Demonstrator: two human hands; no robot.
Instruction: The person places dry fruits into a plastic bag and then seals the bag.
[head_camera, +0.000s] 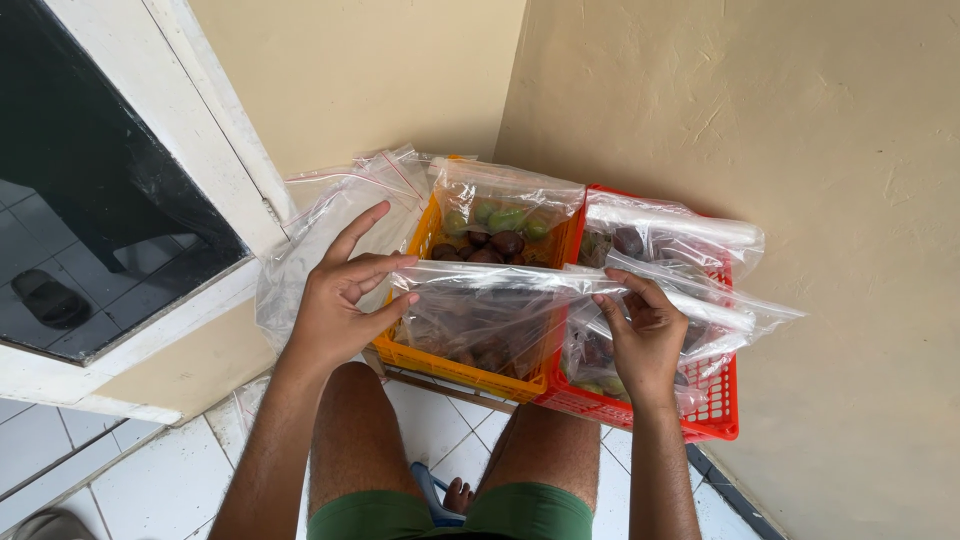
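A beige plastered wall corner (700, 120) is noted behind 2 slatted plastic baskets set side by side on white floor tiles (440, 430): an orange one (450, 365) and a red one (715, 400), both loaded with bagged green and dark fruit. An empty clear plastic zip bag (490, 300) is held stretched above the orange basket, pinched at its top edge by the left hand (340, 300) and right hand (645, 335). The film is judged light, limp and slippery; grasping at the stiffer seal strip is advised.
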